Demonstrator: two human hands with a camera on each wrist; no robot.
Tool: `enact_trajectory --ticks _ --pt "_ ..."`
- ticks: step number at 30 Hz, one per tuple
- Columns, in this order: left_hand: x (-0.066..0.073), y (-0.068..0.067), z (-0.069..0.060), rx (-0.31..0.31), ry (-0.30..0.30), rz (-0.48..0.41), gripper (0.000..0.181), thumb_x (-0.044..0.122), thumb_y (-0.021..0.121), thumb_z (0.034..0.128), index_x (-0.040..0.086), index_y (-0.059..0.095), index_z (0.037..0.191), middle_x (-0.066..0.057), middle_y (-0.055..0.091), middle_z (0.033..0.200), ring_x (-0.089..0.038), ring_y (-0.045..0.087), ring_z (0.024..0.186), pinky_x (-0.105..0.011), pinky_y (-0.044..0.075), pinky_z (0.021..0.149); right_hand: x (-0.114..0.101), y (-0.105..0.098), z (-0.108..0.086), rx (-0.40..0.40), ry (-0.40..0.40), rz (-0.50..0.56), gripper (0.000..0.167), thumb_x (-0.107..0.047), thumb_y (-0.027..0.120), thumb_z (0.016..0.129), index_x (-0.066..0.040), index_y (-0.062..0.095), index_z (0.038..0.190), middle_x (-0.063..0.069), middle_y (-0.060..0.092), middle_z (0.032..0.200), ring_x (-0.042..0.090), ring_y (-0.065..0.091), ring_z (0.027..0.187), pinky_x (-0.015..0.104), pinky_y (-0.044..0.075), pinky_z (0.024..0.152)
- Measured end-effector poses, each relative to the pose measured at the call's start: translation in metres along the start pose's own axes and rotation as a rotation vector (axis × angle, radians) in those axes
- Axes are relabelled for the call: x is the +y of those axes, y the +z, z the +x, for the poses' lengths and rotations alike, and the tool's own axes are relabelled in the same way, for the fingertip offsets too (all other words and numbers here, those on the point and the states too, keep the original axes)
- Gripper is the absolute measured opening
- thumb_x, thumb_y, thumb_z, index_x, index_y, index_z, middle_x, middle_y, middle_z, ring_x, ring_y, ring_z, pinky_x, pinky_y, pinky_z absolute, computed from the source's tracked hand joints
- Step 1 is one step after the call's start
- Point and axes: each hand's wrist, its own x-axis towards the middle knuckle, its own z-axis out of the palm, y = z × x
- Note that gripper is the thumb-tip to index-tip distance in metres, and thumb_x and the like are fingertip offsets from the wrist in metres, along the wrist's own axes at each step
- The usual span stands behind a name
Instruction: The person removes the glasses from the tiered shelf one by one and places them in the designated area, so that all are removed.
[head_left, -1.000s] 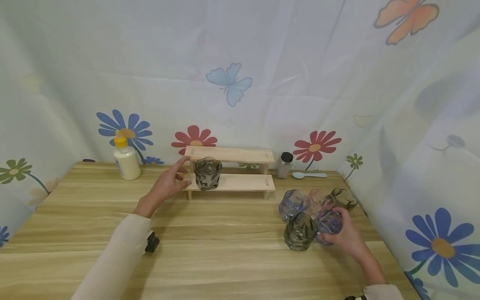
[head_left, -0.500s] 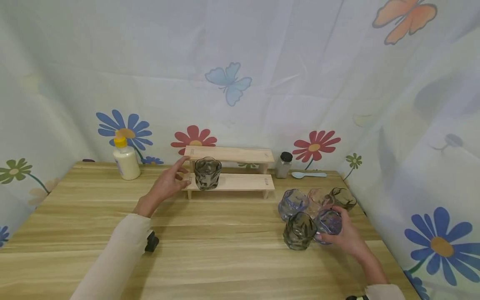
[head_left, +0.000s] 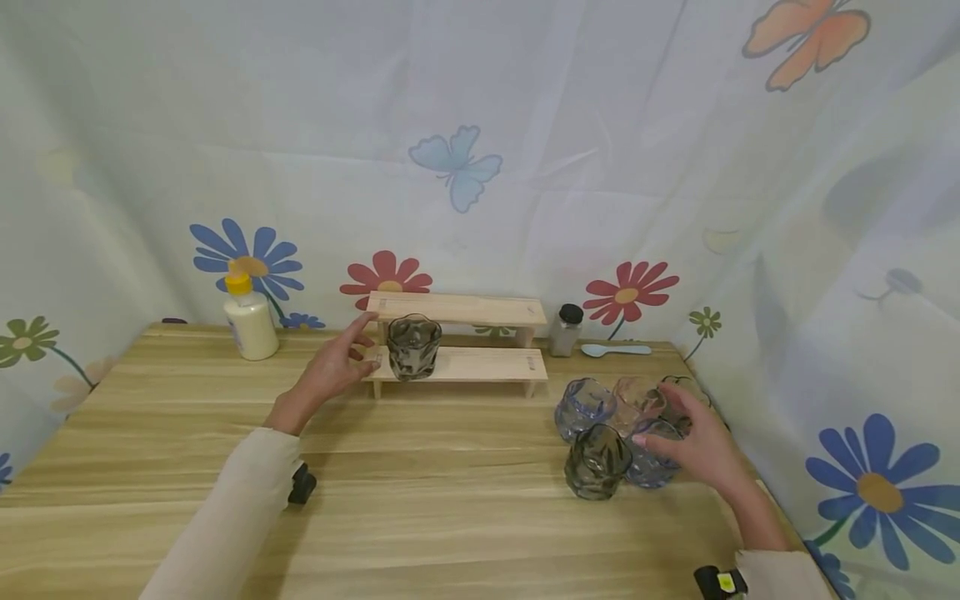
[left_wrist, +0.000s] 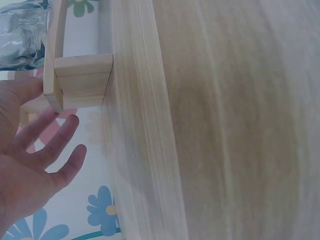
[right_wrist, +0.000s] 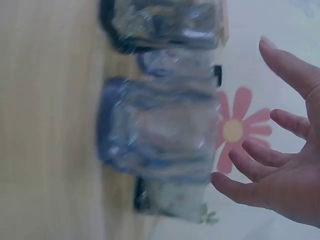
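In the head view, my left hand (head_left: 333, 368) is at the left end of a two-step wooden stand (head_left: 487, 364), fingers loosely spread. Its thumb touches the lower board in the left wrist view. On that lower board stands a smoky grey glass (head_left: 414, 348), close to the thumb. My right hand (head_left: 705, 442) hovers over a bluish glass (head_left: 651, 467), fingers spread and apart from it in the right wrist view. Around that glass stand a dark grey glass (head_left: 596, 467), another bluish glass (head_left: 583, 408), a pinkish glass (head_left: 636, 398) and a brownish glass (head_left: 693, 392) partly hidden by the hand.
A cream bottle (head_left: 252, 329) with a yellow cap stands at the back left. Right of the stand are a black-capped jar (head_left: 566, 333) and a pale blue spoon (head_left: 618, 350). Flower-printed curtain (head_left: 525, 167) borders the wooden table (head_left: 420, 500) behind and at the right.
My right hand has let go of the bluish glass and risen above it, its fingers spread. The glass stays beside the dark grey one. The left hand has stayed at the stand.
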Motion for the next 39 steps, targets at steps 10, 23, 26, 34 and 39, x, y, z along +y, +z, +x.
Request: enact_trajectory --ticks 10,23,26,34,39 --pt "0.001 -0.001 -0.001 -0.001 0.015 0.002 0.083 0.010 0.070 0.0919 0.021 0.023 0.159 -0.027 0.059 0.129 -0.047 0.064 0.108 -0.055 0.056 0.083 -0.039 0.015 0.035 -0.065 -0.140 0.046 0.088 -0.032 0.084 0.081 -0.007 0.037 0.152 0.024 0.043 0.149 0.045 0.054 0.122 0.057 0.052 0.090" --pt "0.001 -0.002 -0.001 -0.003 0.011 0.000 0.083 0.010 0.070 0.0922 0.022 0.022 0.159 -0.026 0.060 0.129 -0.047 0.064 0.109 -0.055 0.056 0.083 -0.094 0.054 0.083 -0.217 -0.266 0.069 0.097 -0.031 0.087 0.078 -0.015 0.032 0.156 0.018 0.035 0.159 0.045 0.041 0.141 0.061 0.047 0.101" --pt "0.001 -0.001 -0.001 -0.003 0.009 0.001 0.083 0.010 0.070 0.0924 0.022 0.022 0.159 -0.026 0.059 0.129 -0.048 0.064 0.110 -0.055 0.056 0.084 -0.102 0.063 0.093 -0.234 -0.311 0.080 0.098 -0.029 0.087 0.078 -0.013 0.031 0.156 0.020 0.036 0.158 0.047 0.042 0.139 0.062 0.048 0.099" --pt "0.000 -0.001 -0.001 -0.002 0.008 0.011 0.083 0.010 0.070 0.0923 0.022 0.022 0.159 -0.026 0.060 0.130 -0.048 0.064 0.110 -0.055 0.057 0.083 -0.122 0.084 0.116 -0.281 -0.325 0.111 0.085 -0.026 0.083 0.083 -0.010 0.037 0.154 0.019 0.040 0.156 0.047 0.048 0.134 0.060 0.050 0.098" --pt "0.001 -0.001 -0.001 0.001 0.007 0.009 0.083 0.010 0.071 0.0917 0.022 0.023 0.159 -0.026 0.060 0.129 -0.048 0.064 0.110 -0.055 0.057 0.082 -0.135 0.098 0.128 -0.283 -0.403 0.155 0.075 -0.017 0.079 0.086 -0.002 0.043 0.149 0.021 0.045 0.153 0.044 0.048 0.136 0.053 0.048 0.104"
